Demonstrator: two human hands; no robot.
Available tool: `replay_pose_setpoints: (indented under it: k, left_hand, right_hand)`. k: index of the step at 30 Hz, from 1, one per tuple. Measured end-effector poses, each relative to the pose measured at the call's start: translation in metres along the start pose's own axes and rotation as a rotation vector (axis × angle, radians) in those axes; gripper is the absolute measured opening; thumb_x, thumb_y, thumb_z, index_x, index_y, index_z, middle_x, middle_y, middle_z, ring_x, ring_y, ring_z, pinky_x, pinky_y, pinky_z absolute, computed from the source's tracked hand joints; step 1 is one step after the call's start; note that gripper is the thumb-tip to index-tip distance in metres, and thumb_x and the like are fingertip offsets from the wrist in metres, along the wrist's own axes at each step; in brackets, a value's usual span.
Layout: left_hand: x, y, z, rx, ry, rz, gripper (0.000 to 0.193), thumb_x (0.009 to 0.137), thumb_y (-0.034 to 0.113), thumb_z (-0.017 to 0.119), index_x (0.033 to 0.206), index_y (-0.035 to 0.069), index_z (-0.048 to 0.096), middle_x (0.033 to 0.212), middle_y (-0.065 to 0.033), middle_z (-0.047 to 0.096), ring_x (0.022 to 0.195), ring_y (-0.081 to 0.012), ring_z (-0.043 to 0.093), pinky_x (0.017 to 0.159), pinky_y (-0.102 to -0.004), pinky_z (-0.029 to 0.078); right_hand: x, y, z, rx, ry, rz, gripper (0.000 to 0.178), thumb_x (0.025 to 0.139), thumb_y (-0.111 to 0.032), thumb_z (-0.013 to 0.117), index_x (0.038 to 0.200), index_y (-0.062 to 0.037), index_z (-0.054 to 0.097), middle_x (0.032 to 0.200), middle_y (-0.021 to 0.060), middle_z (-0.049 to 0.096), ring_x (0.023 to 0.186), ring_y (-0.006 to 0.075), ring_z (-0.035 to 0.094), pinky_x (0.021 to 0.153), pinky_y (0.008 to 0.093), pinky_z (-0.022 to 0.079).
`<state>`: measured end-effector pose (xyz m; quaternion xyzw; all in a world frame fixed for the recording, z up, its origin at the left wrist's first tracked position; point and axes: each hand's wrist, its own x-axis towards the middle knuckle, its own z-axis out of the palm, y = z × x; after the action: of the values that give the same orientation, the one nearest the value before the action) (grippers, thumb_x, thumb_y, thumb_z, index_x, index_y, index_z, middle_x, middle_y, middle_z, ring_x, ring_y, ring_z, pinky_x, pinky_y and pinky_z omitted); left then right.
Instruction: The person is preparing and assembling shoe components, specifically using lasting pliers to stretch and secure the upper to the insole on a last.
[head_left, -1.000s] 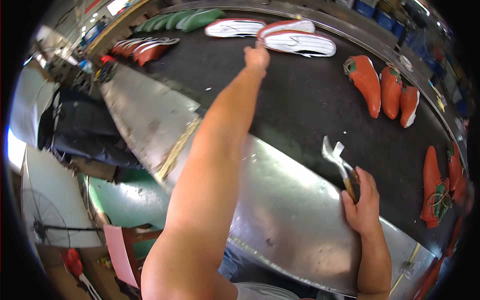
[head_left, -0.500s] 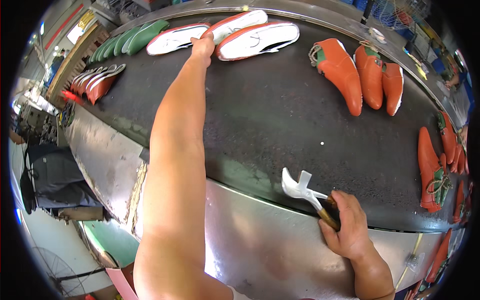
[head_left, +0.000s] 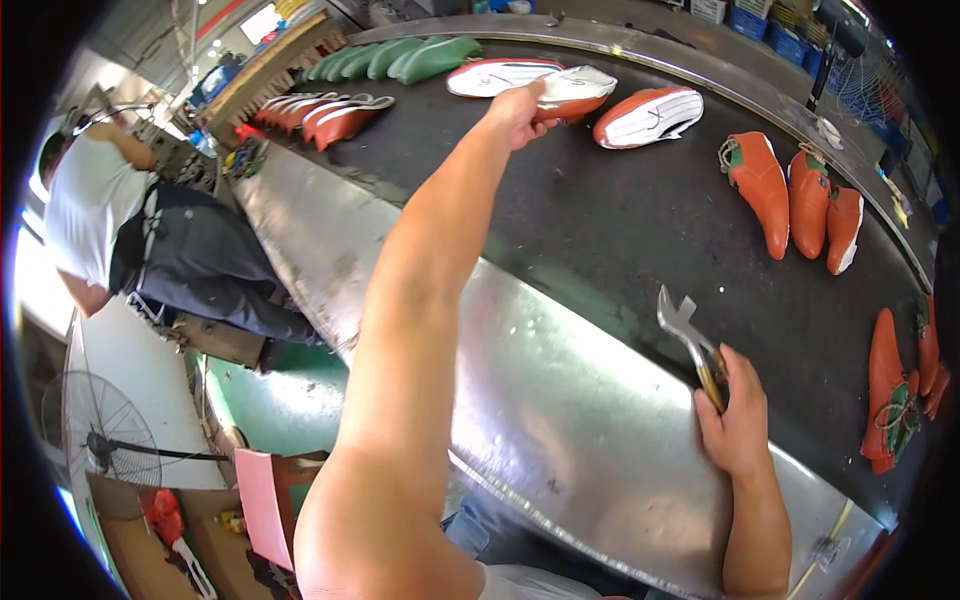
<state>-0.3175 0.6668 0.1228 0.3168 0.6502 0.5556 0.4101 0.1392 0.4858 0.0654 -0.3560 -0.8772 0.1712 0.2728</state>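
Note:
My left hand (head_left: 520, 103) reaches far across the black conveyor belt (head_left: 620, 230) and grips an orange and white shoe (head_left: 575, 92) by its near end. Another orange and white shoe (head_left: 650, 113) lies just to its right, and a white one (head_left: 500, 75) to its left. My right hand (head_left: 738, 420) rests on the steel edge (head_left: 560, 400) of the belt, closed around the handle of metal pincers (head_left: 685, 335) whose jaws point up and left.
Orange shoes on lasts (head_left: 790, 190) lie on the belt at the right, more at the far right edge (head_left: 895, 400). Green soles (head_left: 400, 58) and red shoes (head_left: 320, 112) lie far left. A person in a white shirt (head_left: 110, 230) bends over at left. A floor fan (head_left: 100, 440) stands lower left.
The shoes have travelled right along the belt. My left hand followed and now grips the orange and white shoe. My right hand keeps the pincers at the steel edge.

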Motion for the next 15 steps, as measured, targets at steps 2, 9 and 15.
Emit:
replay_pose_setpoints:
  k: [2,9,15]
  left_hand:
    - [-0.066,0.012,-0.042,-0.176,-0.002,0.072,0.036,0.102,0.032,0.056,0.118,0.0,0.06,0.098,-0.0098,0.068,0.075,-0.0209,0.064,0.059,-0.0299,0.049]
    - [-0.421,-0.081,-0.113,-0.577,-0.368,0.139,0.085,0.085,0.033,0.078,0.148,-0.004,0.034,0.135,-0.016,0.058,0.121,-0.0277,0.06,0.101,-0.0445,0.051]
    - [-0.626,-0.141,-0.073,-0.314,-0.483,0.141,0.107,0.079,0.026,0.085,0.157,-0.003,0.016,0.155,-0.016,0.037,0.142,-0.0224,0.037,0.116,-0.036,0.031]
  right_hand:
    - [0.0,-0.003,0.001,0.036,0.004,0.017,0.06,0.083,-0.012,0.07,0.136,0.0034,0.047,0.124,0.0236,0.059,0.102,0.0389,0.061,0.091,0.0448,0.05]
    - [-0.01,-0.007,0.008,-0.082,0.168,-0.038,0.059,0.084,-0.009,0.069,0.137,0.002,0.046,0.126,0.0238,0.057,0.104,0.0394,0.059,0.094,0.0463,0.049]
    - [-0.09,-0.044,-0.029,-0.127,0.388,-0.061,0.059,0.085,-0.006,0.066,0.14,0.0006,0.045,0.127,0.0238,0.056,0.109,0.0402,0.058,0.096,0.0449,0.048]
